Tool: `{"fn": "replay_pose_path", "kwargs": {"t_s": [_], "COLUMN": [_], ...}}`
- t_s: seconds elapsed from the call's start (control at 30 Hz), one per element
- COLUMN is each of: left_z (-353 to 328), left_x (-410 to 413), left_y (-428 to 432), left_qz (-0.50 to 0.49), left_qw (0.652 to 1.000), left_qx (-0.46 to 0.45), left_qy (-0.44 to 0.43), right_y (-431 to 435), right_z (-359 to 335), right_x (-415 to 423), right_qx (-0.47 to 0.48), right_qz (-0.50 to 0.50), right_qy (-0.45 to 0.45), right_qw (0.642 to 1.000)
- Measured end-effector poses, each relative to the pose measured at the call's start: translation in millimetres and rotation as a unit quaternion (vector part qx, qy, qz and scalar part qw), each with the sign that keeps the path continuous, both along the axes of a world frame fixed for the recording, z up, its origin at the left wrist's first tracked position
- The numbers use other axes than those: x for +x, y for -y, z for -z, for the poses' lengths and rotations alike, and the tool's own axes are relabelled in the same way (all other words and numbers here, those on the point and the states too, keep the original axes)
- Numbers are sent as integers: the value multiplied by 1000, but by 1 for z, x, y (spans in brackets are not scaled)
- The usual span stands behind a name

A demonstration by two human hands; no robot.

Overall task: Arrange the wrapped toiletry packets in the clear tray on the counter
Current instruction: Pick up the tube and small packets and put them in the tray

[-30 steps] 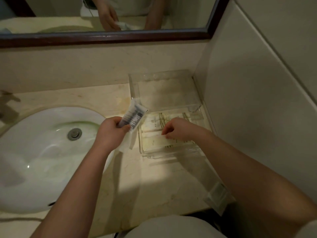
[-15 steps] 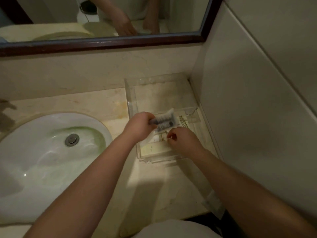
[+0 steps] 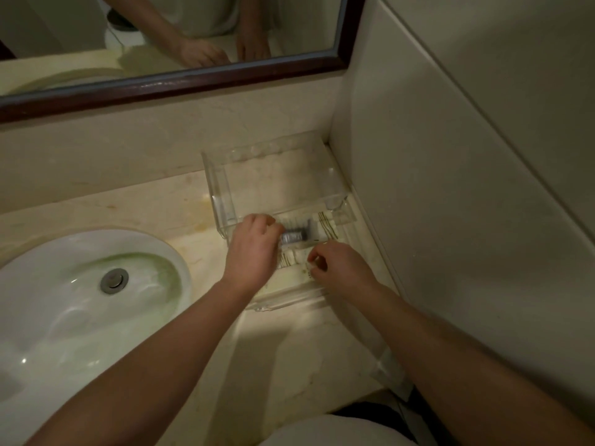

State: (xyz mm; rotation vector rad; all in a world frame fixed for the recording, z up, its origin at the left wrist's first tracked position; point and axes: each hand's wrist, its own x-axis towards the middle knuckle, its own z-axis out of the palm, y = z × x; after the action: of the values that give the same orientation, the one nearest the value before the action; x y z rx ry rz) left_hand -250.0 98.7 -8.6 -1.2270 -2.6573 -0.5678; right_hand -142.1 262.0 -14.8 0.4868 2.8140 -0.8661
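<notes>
Just between both hands point(image 3: 254, 252), packet point(image 3: 294, 236), inside clear tray point(image 3: 219, 194)

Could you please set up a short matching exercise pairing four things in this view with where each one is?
Things:
1. left hand
2. right hand
3. sink drain
4. clear tray

Places:
A. in the counter corner, against the side wall
B. in the middle of the white basin
C. holding a grey-printed packet over the tray
D. fingers curled at the tray's near end

Pairs: 1-C, 2-D, 3-B, 4-A
</notes>
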Motion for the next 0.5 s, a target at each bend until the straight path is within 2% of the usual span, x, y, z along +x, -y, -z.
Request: {"fn": "replay_pose_path", "kwargs": {"t_s": [0.07, 0.13, 0.2, 0.5], "left_z": [8, 16, 23, 22], "left_x": [8, 16, 18, 11], "left_y": [6, 13, 17, 15], "left_qz": [69, 67, 45, 34], "left_qw": [996, 986, 976, 971], "left_qx": [-53, -141, -193, -214], "left_qy": [16, 52, 87, 101], "right_y": [2, 4, 6, 8], "right_z": [-1, -2, -2, -3], "right_x": [1, 1, 2, 3], "right_qx": [6, 7, 11, 30], "right_qz": [-2, -4, -8, -36], "right_qy": [-7, -13, -12, 1], "right_qw": [1000, 1000, 1000, 999]}}
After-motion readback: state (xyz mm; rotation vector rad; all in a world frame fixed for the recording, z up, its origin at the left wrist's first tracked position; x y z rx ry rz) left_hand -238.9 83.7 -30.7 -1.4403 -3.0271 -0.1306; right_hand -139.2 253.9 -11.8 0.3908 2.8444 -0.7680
